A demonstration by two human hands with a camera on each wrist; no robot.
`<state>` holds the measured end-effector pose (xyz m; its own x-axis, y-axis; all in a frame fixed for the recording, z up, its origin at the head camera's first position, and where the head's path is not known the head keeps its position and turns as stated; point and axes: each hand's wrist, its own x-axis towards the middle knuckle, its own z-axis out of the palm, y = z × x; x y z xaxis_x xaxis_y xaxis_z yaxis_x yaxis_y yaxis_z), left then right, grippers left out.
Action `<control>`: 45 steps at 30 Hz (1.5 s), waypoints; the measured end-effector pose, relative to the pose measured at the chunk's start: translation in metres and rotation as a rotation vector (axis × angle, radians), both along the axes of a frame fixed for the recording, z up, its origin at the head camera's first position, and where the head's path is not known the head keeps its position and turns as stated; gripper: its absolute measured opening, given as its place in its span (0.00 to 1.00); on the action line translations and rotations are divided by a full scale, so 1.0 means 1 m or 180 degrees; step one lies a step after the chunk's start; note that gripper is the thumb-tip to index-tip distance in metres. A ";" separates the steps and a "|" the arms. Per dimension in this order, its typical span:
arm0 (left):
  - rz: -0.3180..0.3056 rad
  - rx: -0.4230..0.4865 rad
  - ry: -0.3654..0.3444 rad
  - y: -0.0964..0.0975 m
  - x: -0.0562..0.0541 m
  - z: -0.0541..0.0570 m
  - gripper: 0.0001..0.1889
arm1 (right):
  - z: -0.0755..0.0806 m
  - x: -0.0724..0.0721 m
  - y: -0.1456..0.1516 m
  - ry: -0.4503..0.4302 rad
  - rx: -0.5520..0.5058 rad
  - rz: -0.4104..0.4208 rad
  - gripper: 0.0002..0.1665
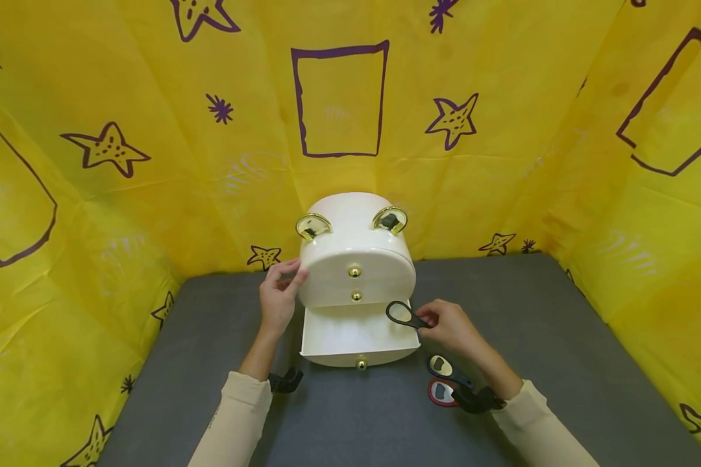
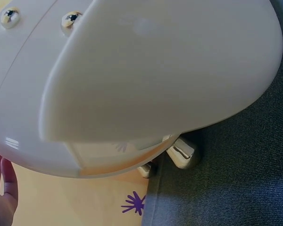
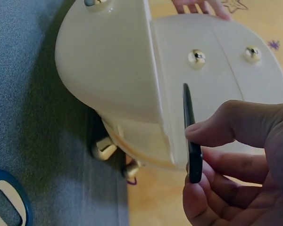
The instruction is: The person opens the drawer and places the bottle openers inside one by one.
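A white rounded drawer box point(image 1: 356, 275) with gold knobs stands on the table, its bottom drawer point(image 1: 344, 334) pulled out and bare inside. My left hand point(image 1: 278, 298) rests against the box's left side, fingers fairly straight; in the left wrist view only part of the hand point(image 2: 2, 193) shows. Between thumb and fingers, my right hand point(image 1: 450, 324) pinches the handle of a black bottle opener point(image 1: 400, 313). Its oval head reaches over the drawer's right edge. Edge-on, the opener point(image 3: 194, 155) appears upright in the right wrist view.
A blue bottle opener point(image 1: 441, 366) and a red one point(image 1: 442, 393) lie together on the dark grey table point(image 1: 350, 421), below my right forearm. Gold ear-shaped pieces point(image 1: 390, 220) top the box. Yellow patterned cloth point(image 1: 339, 104) surrounds the table at the back and sides.
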<state>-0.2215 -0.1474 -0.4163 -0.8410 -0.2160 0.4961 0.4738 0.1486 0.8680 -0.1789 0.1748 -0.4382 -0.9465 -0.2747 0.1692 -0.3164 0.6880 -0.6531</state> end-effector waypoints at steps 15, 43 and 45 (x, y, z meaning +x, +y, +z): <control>0.0001 0.0044 0.0029 0.000 0.001 -0.001 0.12 | -0.001 0.001 -0.012 0.0167 0.0133 -0.0140 0.04; 0.0021 0.0009 0.0012 0.001 0.000 -0.001 0.12 | -0.053 0.040 0.056 -0.0503 0.0361 -0.0006 0.12; 0.0021 0.0014 0.0024 0.001 0.000 -0.001 0.12 | -0.056 0.043 0.056 -0.0520 0.0375 -0.0023 0.13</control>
